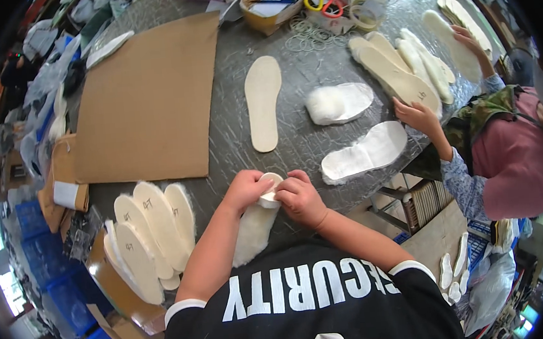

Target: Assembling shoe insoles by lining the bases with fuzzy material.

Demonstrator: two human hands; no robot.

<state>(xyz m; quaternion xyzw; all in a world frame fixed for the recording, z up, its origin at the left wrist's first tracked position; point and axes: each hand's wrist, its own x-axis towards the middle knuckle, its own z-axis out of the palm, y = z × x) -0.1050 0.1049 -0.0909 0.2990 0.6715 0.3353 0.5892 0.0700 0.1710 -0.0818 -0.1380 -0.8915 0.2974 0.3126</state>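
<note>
Close to my body at the table edge, both hands grip a fluffy cream fleece insole (251, 236). Its pale, smooth end shows between my fingers with a white rim around it. My left hand (242, 191) is closed on the left side of that end, thumb on top. From the other side my right hand (301, 199) pinches the rim, fingers bent; its fingertips are partly hidden. Beyond my hands lies a flat cream insole (264, 103). To the right are a white piece with a fleecy end (341, 103) and another white insole-shaped piece (366, 152).
A cardboard sheet (148, 102) covers the table's left part. Several marked insoles (155, 226) fan out near my left arm. A co-worker's hand (419, 116) touches insoles (395, 74) at right. Scissors (332, 6), rubber bands (315, 35) and a basket (265, 23) stand at the back.
</note>
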